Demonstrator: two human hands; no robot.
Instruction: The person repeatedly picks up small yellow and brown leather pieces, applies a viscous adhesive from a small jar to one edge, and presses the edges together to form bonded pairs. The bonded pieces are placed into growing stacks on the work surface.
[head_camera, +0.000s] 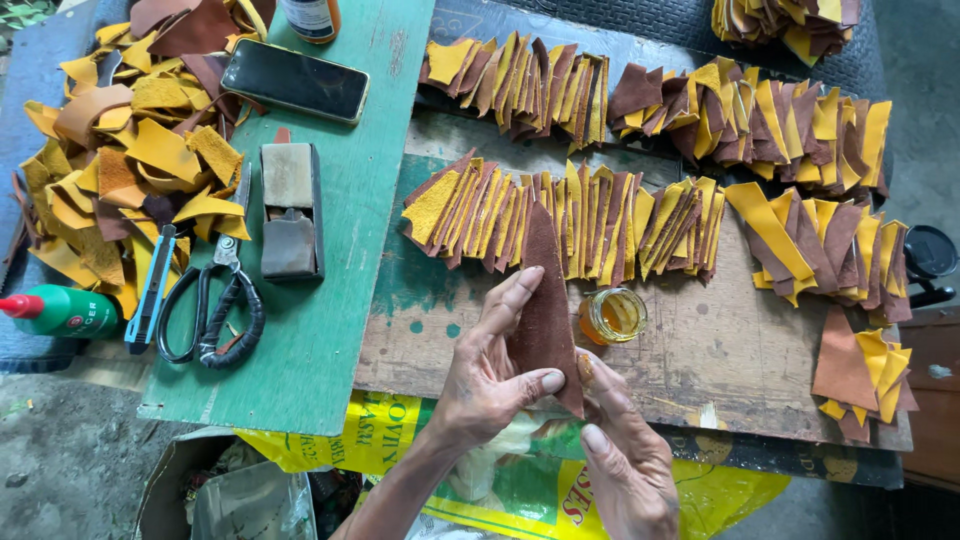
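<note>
left hand (490, 375): half closed, thumb and fingers pinching the left edge of the brown leather piece (545, 315); index finger laid up along that edge, thumb tip pressed near the bottom corner.
right hand (625, 450): loosely curled, fingers together; one fingertip with amber smear touches the piece's lower right edge; not gripping anything.
brown leather piece: pointed, roughly triangular, held upright-ish above the surface (700, 360), tip toward the middle row of cut pieces, bottom corner between both hands.
glue jar (612, 315): small open glass jar with amber liquid, just beside the piece's right edge, standing on the worn board.
cut pieces, middle row (560, 220): yellow and brown leather stacked on edge, right behind the held piece.
cut pieces, far row (660, 95): same mix, further back, well apart from the hands.
small stack (865, 375): brown and yellow pieces at right edge of board.
green board (340, 300): left of the hands; carries scissors (210, 310), sanding block (290, 210), phone (295, 80).
scrap pile (130, 160): loose yellow/brown offcuts, far left.
green bottle (60, 310): red cap, lying at left edge.
</note>
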